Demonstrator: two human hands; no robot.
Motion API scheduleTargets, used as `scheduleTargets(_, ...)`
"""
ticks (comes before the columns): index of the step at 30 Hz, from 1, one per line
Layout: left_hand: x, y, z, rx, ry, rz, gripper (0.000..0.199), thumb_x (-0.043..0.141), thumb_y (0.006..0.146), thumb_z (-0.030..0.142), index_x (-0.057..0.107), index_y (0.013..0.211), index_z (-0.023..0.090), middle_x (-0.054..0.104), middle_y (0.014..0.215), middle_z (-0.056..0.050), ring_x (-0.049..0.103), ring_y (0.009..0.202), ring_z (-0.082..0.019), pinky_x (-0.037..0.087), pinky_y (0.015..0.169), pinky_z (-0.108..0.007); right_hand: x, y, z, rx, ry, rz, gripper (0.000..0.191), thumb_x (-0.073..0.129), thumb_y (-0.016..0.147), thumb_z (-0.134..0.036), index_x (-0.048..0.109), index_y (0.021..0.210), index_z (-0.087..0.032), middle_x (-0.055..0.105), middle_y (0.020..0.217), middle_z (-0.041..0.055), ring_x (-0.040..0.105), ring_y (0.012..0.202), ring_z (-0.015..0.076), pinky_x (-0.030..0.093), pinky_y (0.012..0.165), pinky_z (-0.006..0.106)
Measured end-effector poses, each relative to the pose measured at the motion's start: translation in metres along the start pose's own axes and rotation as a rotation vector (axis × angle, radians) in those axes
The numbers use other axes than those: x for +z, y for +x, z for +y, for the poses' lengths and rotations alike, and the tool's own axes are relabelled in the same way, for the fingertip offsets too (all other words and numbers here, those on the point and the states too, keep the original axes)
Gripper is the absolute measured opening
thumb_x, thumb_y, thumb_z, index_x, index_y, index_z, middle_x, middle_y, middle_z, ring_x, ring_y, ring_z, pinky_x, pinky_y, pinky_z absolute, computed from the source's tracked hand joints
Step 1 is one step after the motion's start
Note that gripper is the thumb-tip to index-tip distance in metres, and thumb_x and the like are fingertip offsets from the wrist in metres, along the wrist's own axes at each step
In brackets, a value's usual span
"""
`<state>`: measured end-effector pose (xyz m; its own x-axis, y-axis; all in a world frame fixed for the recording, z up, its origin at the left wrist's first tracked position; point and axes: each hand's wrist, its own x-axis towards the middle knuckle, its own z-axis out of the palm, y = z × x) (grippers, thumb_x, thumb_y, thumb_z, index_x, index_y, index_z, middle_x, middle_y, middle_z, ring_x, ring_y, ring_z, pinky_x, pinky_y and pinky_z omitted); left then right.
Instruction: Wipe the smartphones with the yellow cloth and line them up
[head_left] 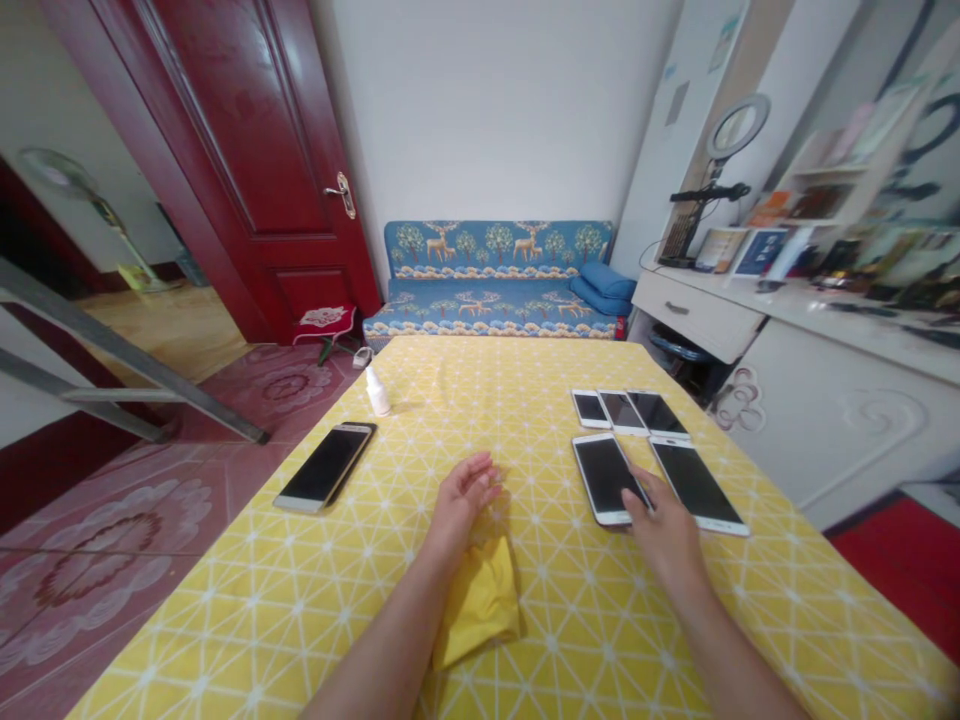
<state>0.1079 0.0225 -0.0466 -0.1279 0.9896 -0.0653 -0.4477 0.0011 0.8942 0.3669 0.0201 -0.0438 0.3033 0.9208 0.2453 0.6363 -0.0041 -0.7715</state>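
The left hand (466, 497) lies loosely curled and empty beside a yellow cloth (480, 604) — the right hand (664, 535), spread open, rests its fingers on a phone (602, 472).

A home room: blue deer-print sofa (491, 250), red panelled door (225, 150), white dressing table (697, 312).

Evenly bright, diffuse indoor light falls across the white wall (495, 120) and the table (480, 385), leaving only short, soft shadows beside the spray bottle (378, 392) and the yellow cloth (480, 605). Faint glare marks the upper panel of the red door (225, 130). Wide-angle distortion bows the metal ladder (112, 345) and the right-hand shelves (825, 180) toward the frame edges, where detail softens slightly.
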Motion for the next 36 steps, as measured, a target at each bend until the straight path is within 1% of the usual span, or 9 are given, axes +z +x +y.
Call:
scheduleTargets(3,0.0,0.0,-0.001,0.013,0.061,-0.023,0.036,0.074,0.07,0.03,0.066,0.102,0.015,0.065,0.109,-0.013,0.061,0.104,-0.023,0.049,0.09,-0.038,-0.017,-0.008,0.002,-0.156,-0.493,0.061,0.045,0.045,0.085,-0.039,0.065,0.114,-0.012,0.056,0.125,0.0216,0.052,0.115,0.0371,0.045,0.09,0.052)
scheduleTargets(5,0.001,-0.001,-0.001,0.017,0.089,-0.028,0.036,0.074,0.069,0.031,0.067,0.101,0.015,0.066,0.107,-0.013,0.061,0.102,-0.023,0.05,0.089,-0.037,-0.015,-0.018,-0.004,-0.265,-0.682,0.059,0.047,0.047,0.086,-0.044,0.065,0.116,-0.013,0.042,0.14,0.0217,0.036,0.13,0.0401,0.036,0.1,0.056)
scheduleTargets(8,0.001,-0.003,0.0,0.021,0.111,-0.024,0.036,0.074,0.069,0.033,0.068,0.099,0.015,0.066,0.105,-0.013,0.062,0.1,-0.022,0.05,0.088,-0.036,0.0,-0.027,-0.012,-0.377,-0.779,-0.097,0.052,0.045,0.088,-0.045,0.054,0.131,-0.019,0.026,0.153,0.0132,0.019,0.141,0.0339,0.023,0.109,0.055)
scheduleTargets(13,-0.001,-0.003,-0.001,-0.001,0.104,-0.03,0.037,0.075,0.068,0.032,0.068,0.099,0.014,0.068,0.103,-0.014,0.063,0.097,-0.022,0.049,0.088,-0.035,0.017,-0.015,-0.006,-0.248,-0.852,-0.249,0.053,0.031,0.095,-0.041,0.036,0.144,-0.023,0.023,0.155,0.0075,0.016,0.143,0.0279,0.017,0.112,0.051)
scheduleTargets(25,-0.003,-0.004,-0.001,-0.011,0.125,-0.041,0.032,0.073,0.069,0.029,0.068,0.097,0.013,0.068,0.098,-0.012,0.064,0.092,-0.019,0.049,0.086,-0.032,0.013,0.01,-0.001,-0.167,-0.837,-0.204,0.055,0.033,0.094,-0.048,0.04,0.142,-0.022,0.025,0.155,0.007,0.018,0.142,0.0269,0.017,0.112,0.051)
scheduleTargets(30,-0.003,-0.002,-0.003,-0.002,0.116,-0.043,0.031,0.072,0.07,0.028,0.068,0.096,0.013,0.067,0.099,-0.012,0.064,0.09,-0.018,0.05,0.085,-0.032,0.016,0.018,0.001,-0.179,-0.768,-0.164,0.055,0.039,0.092,-0.048,0.047,0.137,-0.018,0.03,0.152,0.0124,0.02,0.141,0.033,0.014,0.109,0.061)
scheduleTargets(32,-0.002,-0.001,-0.004,0.007,0.105,-0.042,0.03,0.071,0.071,0.028,0.068,0.096,0.014,0.067,0.098,-0.011,0.064,0.089,-0.017,0.05,0.085,-0.032,0.018,0.013,-0.009,-0.246,-0.678,-0.123,0.051,0.042,0.091,-0.046,0.053,0.131,-0.015,0.038,0.147,0.0156,0.025,0.139,0.0346,0.014,0.109,0.062)
scheduleTargets(34,-0.002,0.001,-0.005,0.006,0.082,-0.046,0.03,0.071,0.071,0.029,0.067,0.097,0.015,0.067,0.097,-0.01,0.064,0.088,-0.017,0.05,0.085,-0.032,0.021,-0.004,-0.03,-0.396,-0.49,-0.157,0.045,0.043,0.092,-0.042,0.057,0.125,-0.016,0.047,0.14,0.0143,0.036,0.133,0.0303,0.022,0.11,0.055)
scheduleTargets(36,-0.002,0.004,-0.004,0.002,0.047,-0.045,0.031,0.071,0.07,0.029,0.067,0.098,0.015,0.067,0.097,-0.009,0.064,0.086,-0.016,0.051,0.083,-0.033,0.026,-0.032,-0.059,-0.552,-0.245,-0.358,0.038,0.049,0.09,-0.039,0.059,0.121,-0.02,0.057,0.128,0.0103,0.05,0.12,0.0236,0.036,0.104,0.041)
